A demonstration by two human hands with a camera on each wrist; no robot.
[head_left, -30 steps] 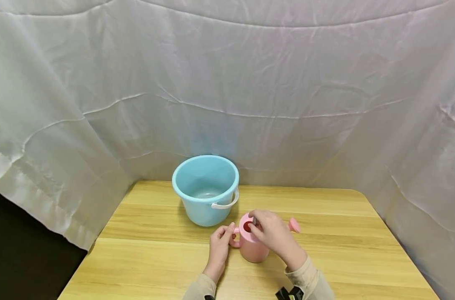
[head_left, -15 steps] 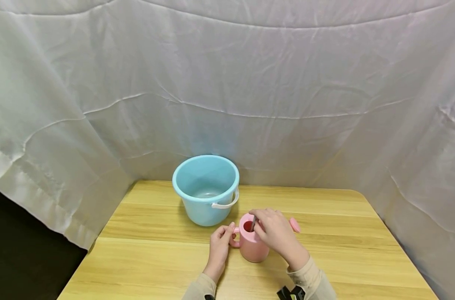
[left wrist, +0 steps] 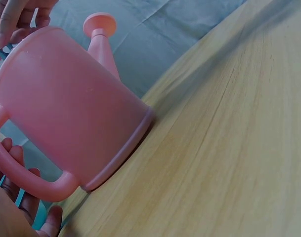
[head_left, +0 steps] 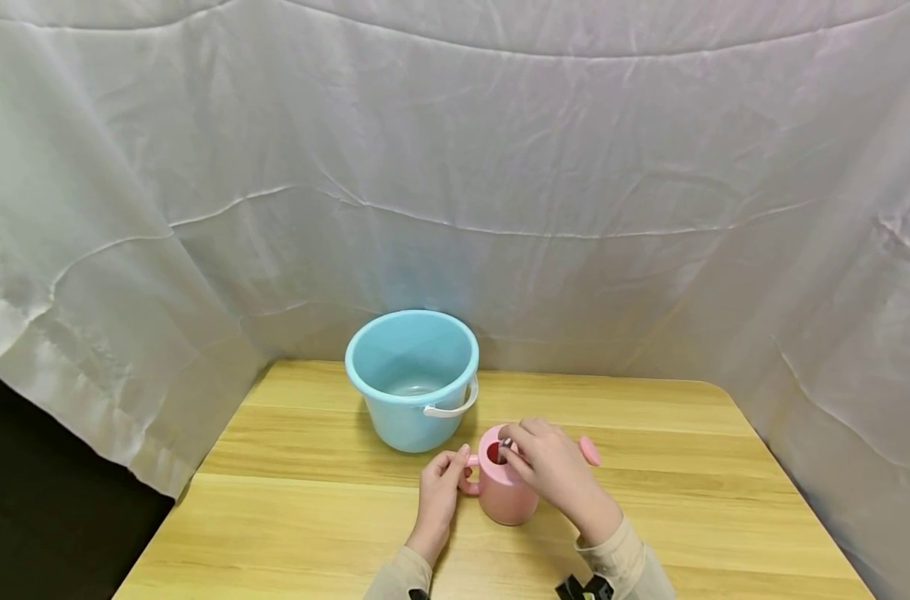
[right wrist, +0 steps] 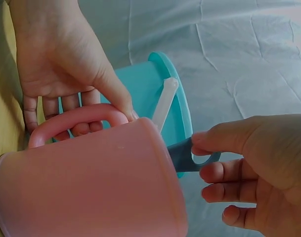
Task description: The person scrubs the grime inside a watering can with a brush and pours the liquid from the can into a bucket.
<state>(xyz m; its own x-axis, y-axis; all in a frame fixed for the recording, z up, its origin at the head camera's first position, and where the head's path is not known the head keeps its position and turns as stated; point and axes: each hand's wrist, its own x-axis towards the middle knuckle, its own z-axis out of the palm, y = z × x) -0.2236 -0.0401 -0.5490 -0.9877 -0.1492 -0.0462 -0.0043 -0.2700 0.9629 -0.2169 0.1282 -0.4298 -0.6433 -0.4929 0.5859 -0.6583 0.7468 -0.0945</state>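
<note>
A pink watering can (head_left: 509, 498) stands upright on the table, its round opening facing up. My left hand (head_left: 438, 498) holds the can's loop handle (left wrist: 29, 182), the thumb at its top and the fingers behind it. Above the opening, my right hand (head_left: 554, 468) pinches a dark grey-blue handle (right wrist: 182, 155) with a hole at its end, between thumb and forefinger. The other fingers (right wrist: 224, 192) are bent beside it. The lower part of this tool is hidden inside the can. A pink sprinkler head (left wrist: 100, 24) tops the can's spout on the far side.
A light blue bucket (head_left: 406, 425) with a white carrying handle (head_left: 452, 410) stands behind the can, to the left. Pale grey cloth (head_left: 455, 167) hangs around the back and sides of the wooden table (head_left: 687, 500).
The right hand has shifted slightly right, and the grey-blue handle changes its tilt in the can's opening. The left hand, the watering can and the bucket stay in place.
</note>
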